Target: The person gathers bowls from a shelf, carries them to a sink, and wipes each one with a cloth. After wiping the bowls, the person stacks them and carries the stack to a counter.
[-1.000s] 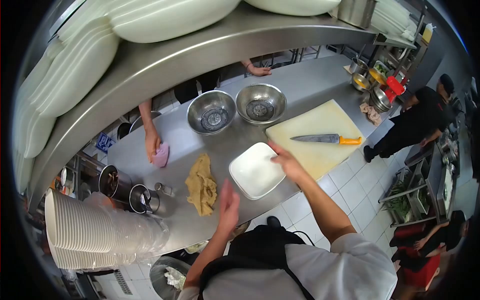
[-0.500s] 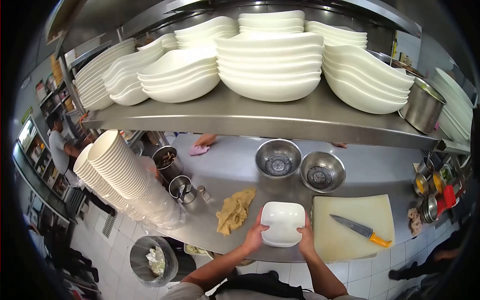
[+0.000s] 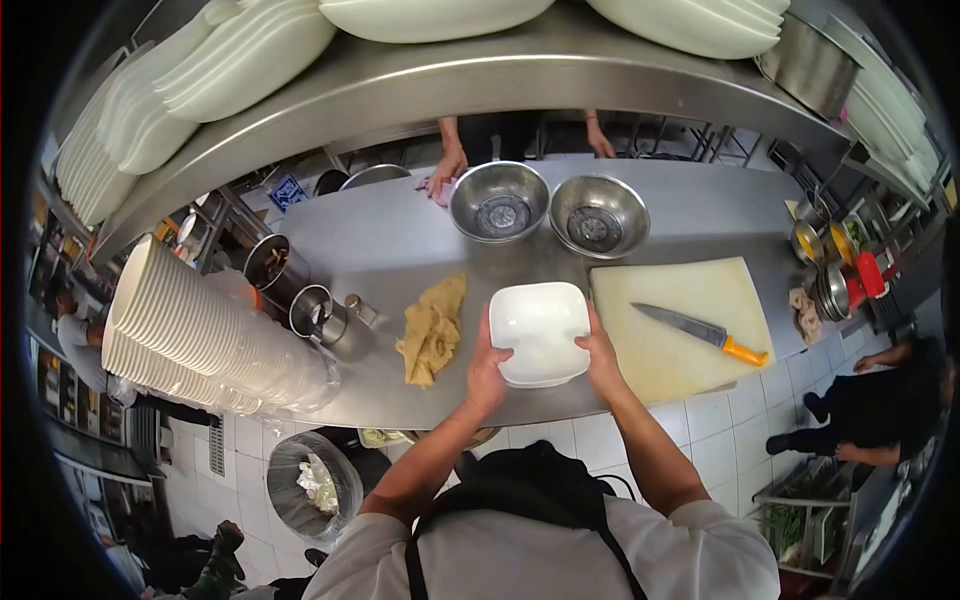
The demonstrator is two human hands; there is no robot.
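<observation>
A white square bowl (image 3: 540, 330) is held level over the steel counter's near edge. My left hand (image 3: 488, 372) grips its left side, thumb over the rim. On the opposite side my right hand (image 3: 600, 358) is closed on the rim in the same way. Nothing shows inside the bowl. Just right of it lies a pale cutting board (image 3: 680, 300) with an orange-handled knife (image 3: 695, 330) on top. To the left is a crumpled tan cloth (image 3: 434, 330). Two steel mixing bowls (image 3: 499, 203) stand behind.
Tall stacked paper cups (image 3: 215, 325) line the counter's left, beside metal pots (image 3: 277, 268). Overhead, a steel shelf (image 3: 450, 85) carries stacks of white dishes. Across the counter a person's hand (image 3: 450, 165) rests on a pink cloth. A lined bin (image 3: 312, 485) stands below.
The view has tilted down, so the shelf and counter sit higher in it. My hands still hold the white bowl. More of the person across the counter shows.
</observation>
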